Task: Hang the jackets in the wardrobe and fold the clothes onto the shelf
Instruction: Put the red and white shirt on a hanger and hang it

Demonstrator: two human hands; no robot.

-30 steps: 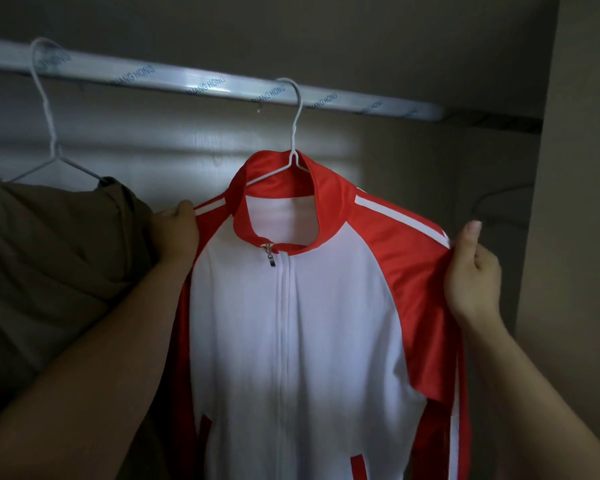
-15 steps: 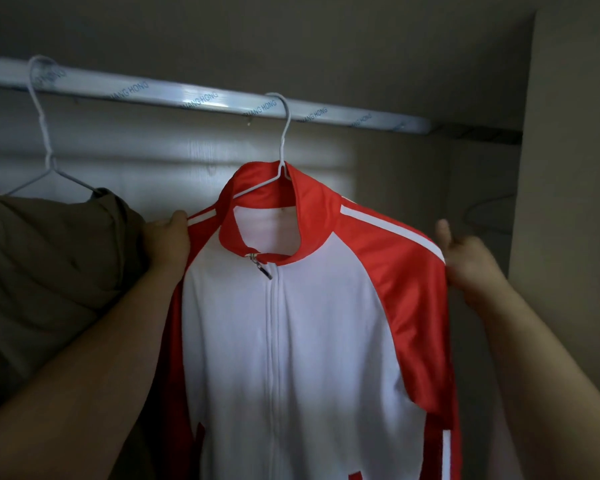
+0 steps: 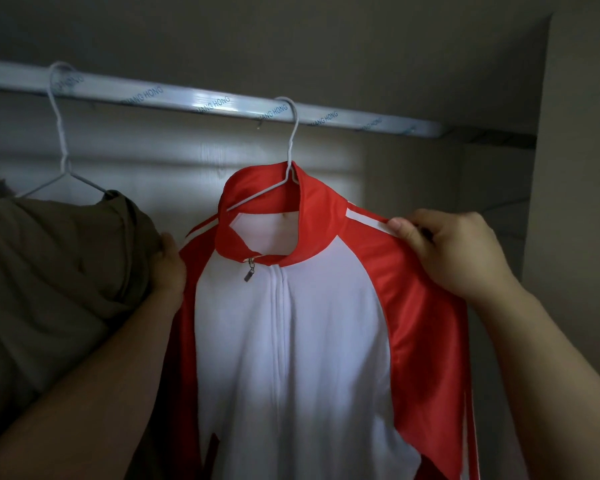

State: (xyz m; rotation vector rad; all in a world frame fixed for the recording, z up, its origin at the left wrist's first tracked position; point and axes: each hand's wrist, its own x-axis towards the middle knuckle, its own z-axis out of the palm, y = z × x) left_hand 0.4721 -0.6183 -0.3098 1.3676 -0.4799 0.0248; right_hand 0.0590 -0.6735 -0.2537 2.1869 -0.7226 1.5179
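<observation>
Pinching the white stripe on the jacket's shoulder, the right hand (image 3: 454,251) makes a narrow grip: the thumb lies on top of the cloth and the curled fingers go behind it. This shoulder is the one nearer to the side wall of the wardrobe (image 3: 582,202). The left hand (image 3: 169,268) is at the other shoulder of the red and white jacket (image 3: 291,341). Its fingers go behind the red cloth and out of sight, so I cannot tell whether its grip holds the fabric or only rests against it.

The jacket hangs between the two hands on a thin white wire hanger (image 3: 290,157), and the hook of this hanger sits over the rail (image 3: 194,98). The zip is closed up to the neck, with the small metal puller (image 3: 249,273) hanging a little to one side. The red collar stands up around the hanger's neck, and one arm of the hanger shows inside the collar.

Just beside the left hand, touching its back, hangs an olive-brown garment (image 3: 56,278) on a second wire hanger (image 3: 61,143), further along the same rail. The rail is pale, wrapped in film with printed letters, and it runs across the top of the wardrobe below a dark ceiling board.
</observation>
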